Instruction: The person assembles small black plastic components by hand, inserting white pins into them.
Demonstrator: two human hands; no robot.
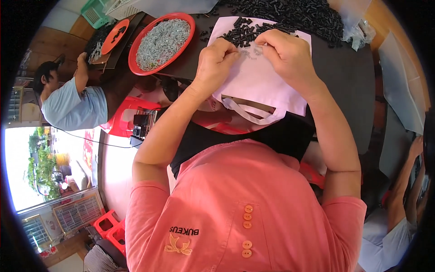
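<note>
A white cloth bag (pixel 260 81) with a strap handle lies flat on the dark table before me. Over its left side, my left hand (pixel 216 61) has thumb and fingers pinched together; what is between them is too small to make out. My right hand (pixel 290 54) is likewise closed in a pinch on the right, its fingertips beside a few small clear pieces (pixel 252 53). These pieces rest on the cloth between my two hands. Just beyond my fingertips, short black tube-like parts (pixel 242 34) are spread over the bag's far end.
A large heap of the same black parts (pixel 299 16) covers the table's far side. To the left stands a red round tray (pixel 192 34) full of small clear pieces. A crumpled plastic bag (pixel 360 34) sits far right. One co-worker (pixel 74 102) sits left; another's arms (pixel 403 181) show right.
</note>
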